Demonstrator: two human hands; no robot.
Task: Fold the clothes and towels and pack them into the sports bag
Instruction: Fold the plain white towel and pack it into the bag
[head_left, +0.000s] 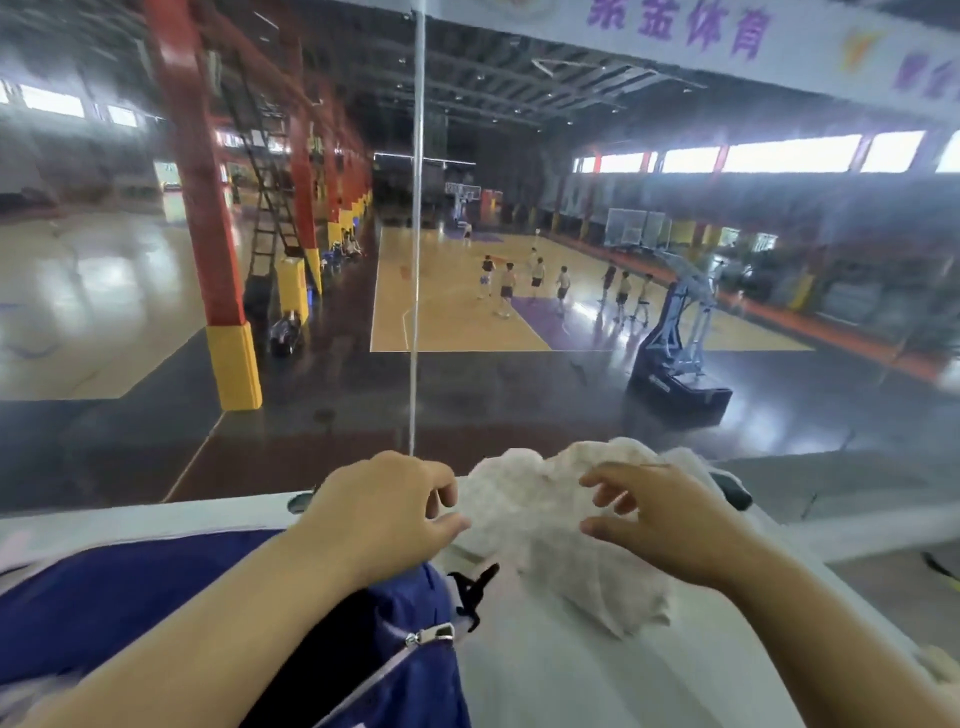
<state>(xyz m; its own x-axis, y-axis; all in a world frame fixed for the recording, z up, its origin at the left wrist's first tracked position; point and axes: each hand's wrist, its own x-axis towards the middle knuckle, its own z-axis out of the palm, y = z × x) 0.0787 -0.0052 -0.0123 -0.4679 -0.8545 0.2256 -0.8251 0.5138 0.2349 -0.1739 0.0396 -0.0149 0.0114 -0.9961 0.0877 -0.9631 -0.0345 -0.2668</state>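
1. Nearest to us lies the blue sports bag (130, 597), its zip pull (431, 635) hanging at an open mouth. The inside looks dark, and I can make out nothing packed in it.
2. Just beside the bag, touching its edge, a white garment (571, 675) with a black logo lies spread on the counter (156, 519). I cannot tell whether it is folded.
3. Above the garment sits a white towel (524, 499), bunched and crumpled between the two hands.
4. The left hand (384, 514) has its fingers curled, with the thumb pinching the towel's near edge.
5. The right hand (670, 519) hovers at the towel's other side, its fingers half-curled and apart from the thumb. Whether it has hold of the cloth I cannot tell.
6. My judgement is that the task is at an early stage. The towel needs shaking out and folding, the garment may too, and everything has yet to go into the bag.
7. Beyond the glass is a basketball court (467, 301) with players on it.
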